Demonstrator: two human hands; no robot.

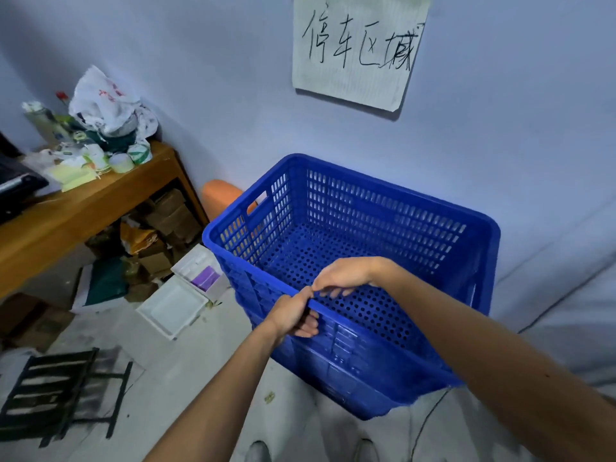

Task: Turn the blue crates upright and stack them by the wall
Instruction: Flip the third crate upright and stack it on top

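The left hand [294, 317] clenches the upright blue crate [366, 208] by its near rim, likely to push it to the wall [500, 128] at 12 o'clock. The right hand [346, 276] has its fingers at the rim too, but their grip is unclear.

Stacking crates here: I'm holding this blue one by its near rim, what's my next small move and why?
Probably lower the blue crate flat beside the wall: it is already open side up, with left hand and right hand gripping its near rim.

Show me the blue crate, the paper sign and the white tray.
blue crate [383, 208], head view, far inner wall.
paper sign [356, 51], head view, middle of the sheet.
white tray [173, 306], head view, flat bottom.
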